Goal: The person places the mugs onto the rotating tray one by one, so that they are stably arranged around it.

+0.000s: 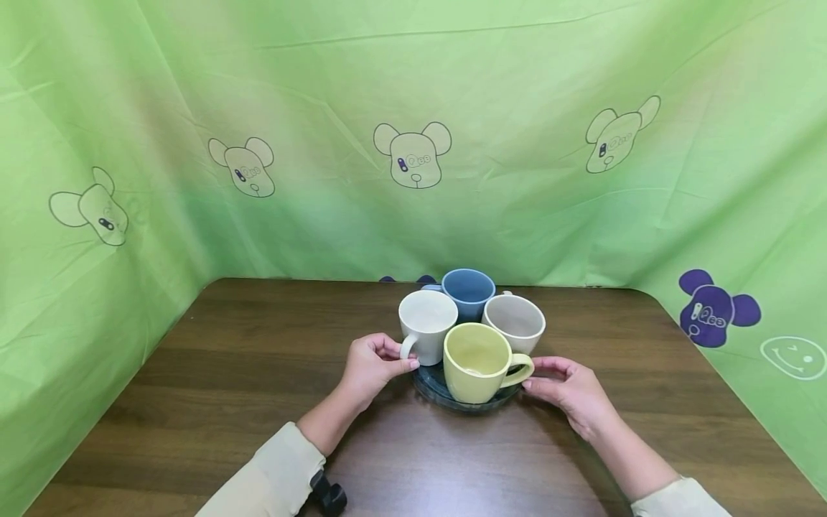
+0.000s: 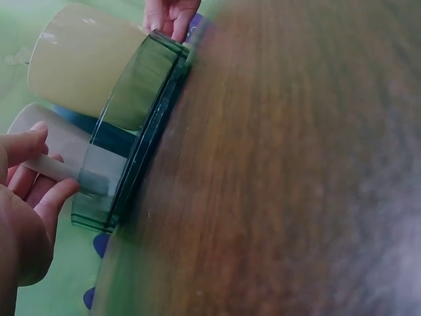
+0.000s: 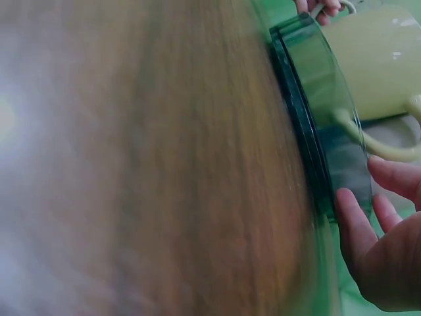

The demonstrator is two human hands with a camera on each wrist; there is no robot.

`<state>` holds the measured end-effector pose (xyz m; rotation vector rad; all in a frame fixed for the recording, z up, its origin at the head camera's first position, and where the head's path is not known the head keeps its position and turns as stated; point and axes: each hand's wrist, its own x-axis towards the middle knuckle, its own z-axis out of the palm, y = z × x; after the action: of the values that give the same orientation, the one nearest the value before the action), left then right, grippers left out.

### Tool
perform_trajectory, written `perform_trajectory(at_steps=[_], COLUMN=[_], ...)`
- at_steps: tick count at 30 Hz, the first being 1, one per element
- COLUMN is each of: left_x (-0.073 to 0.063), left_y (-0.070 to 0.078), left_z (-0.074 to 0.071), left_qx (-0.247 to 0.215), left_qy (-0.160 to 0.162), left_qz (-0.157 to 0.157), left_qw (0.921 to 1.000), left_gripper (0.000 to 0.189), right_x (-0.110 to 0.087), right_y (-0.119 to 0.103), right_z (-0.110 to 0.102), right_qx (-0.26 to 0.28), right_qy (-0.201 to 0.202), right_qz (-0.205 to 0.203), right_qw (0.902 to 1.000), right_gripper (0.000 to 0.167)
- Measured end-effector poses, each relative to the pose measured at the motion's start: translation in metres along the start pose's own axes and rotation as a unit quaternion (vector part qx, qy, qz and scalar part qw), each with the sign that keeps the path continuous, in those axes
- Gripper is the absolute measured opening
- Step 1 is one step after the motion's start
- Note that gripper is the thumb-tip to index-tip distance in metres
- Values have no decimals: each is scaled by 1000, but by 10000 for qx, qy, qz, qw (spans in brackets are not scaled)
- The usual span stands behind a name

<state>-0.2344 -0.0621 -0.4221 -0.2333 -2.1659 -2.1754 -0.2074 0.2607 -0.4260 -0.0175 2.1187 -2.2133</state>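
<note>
A round, dark green see-through tray (image 1: 474,406) sits on the table with mugs standing in it. The yellow mug (image 1: 474,362) is at the front, its handle pointing right. On the left is a white mug (image 1: 428,323); a blue mug (image 1: 468,291) is behind and a pale grey mug (image 1: 515,319) to the right. My left hand (image 1: 375,370) pinches the white mug's handle, thumb and fingers on either side, a fingertip (image 2: 64,191) right at the tray's rim. At the tray's right side, beneath the yellow mug's handle, my right hand (image 1: 571,393) holds the tray wall (image 3: 329,99).
The brown wooden table (image 1: 271,380) spreads around the tray, its far edge close behind the blue mug. A green cloth (image 1: 323,179) printed with bear heads hangs at the back and sides. Near my left sleeve lies a small black object (image 1: 331,497).
</note>
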Motion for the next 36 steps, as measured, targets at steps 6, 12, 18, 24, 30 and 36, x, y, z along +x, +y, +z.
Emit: perform_trajectory(at_steps=[6,12,18,24,30,36], left_x=[6,13,18,18,16,11], left_y=[-2,-3,-5,-7,-7,-5], left_z=[-2,-4,-7,-16,-28,-40], left_qx=[-72,-170,-265,-198,-452,-539], left_qy=[38,143,7,-4,-6,-69], left_qz=[-20,28,94,160,165,139], left_qw=[10000,9997,9996,9997,9988,9984], left_gripper=[23,23,26,34,45,47], right_x=[9,16,18,14,7,3], right_y=[-2,-9,-6,-5,-5,-3], right_z=[-12,-18,-17,-11,-6,-4], right_qx=[377,645,781,558,159,75], right_qy=[-310,-433,-641,-459,-226,-156], right_qz=[-210,-32,93,93,116,242], right_qw=[9986,9970,9948,9973,9995,9996], right_gripper=[31,29,30,32,36,38])
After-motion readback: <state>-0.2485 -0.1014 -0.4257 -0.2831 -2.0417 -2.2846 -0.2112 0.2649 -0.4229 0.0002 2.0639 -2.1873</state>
